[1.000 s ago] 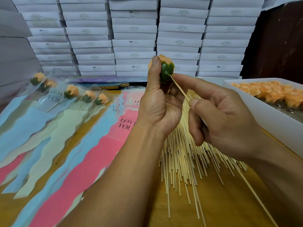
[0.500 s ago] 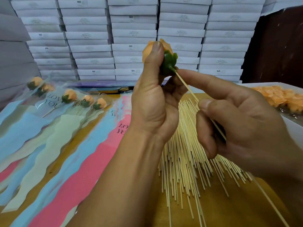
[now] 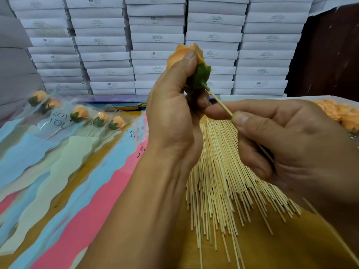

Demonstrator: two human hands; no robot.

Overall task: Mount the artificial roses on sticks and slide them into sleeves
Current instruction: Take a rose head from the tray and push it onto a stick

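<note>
My worktop is a yellow-brown wooden table (image 3: 272,249), bare at the lower right of the frame. A fanned pile of thin pale bamboo sticks (image 3: 219,171) lies on it at centre. Across the left lie long wavy-edged sleeves in blue, pale green and pink (image 3: 81,210), overlapping each other. At the upper left, five orange roses with green bases (image 3: 79,113) rest inside clear sleeve tops. A white tray of loose orange rose heads (image 3: 334,109) sits at the right edge.

hands (image 3: 233,129) joining rose (image 3: 200,74), stick (image 3: 221,103)
</note>
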